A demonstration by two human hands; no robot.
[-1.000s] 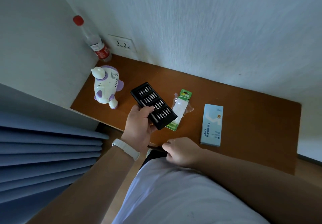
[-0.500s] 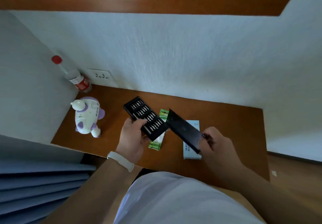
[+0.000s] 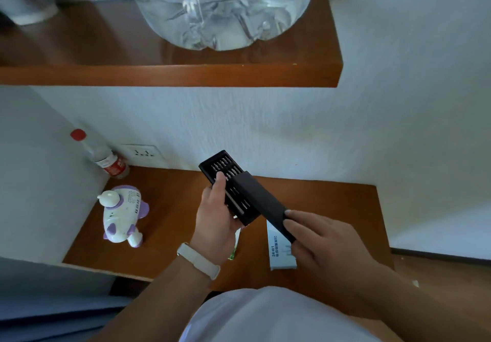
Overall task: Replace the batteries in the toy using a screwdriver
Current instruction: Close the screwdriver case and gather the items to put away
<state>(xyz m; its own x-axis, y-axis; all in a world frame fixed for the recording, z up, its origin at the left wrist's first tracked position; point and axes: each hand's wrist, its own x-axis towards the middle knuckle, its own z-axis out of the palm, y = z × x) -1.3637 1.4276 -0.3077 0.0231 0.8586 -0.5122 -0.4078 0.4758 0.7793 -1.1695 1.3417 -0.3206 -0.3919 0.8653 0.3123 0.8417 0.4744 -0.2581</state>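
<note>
My right hand (image 3: 324, 246) pinches the near end of the flat matte black sleeve (image 3: 261, 203); half a second ago it stood clear of the tray, now it lies across the tray's right side. My left hand (image 3: 215, 222) grips the black plastic tray of screwdriver bits (image 3: 218, 163), thumb on the rows; the bits are bared, so I judge choosing a driver comes next. The white-and-purple plastic toy (image 3: 122, 214) lies untouched on the brown wooden desk (image 3: 332, 200), left of my hands.

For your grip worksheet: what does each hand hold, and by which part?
Left hand grips the bit tray by its left edge; right hand holds the sleeve by its near end.
</note>
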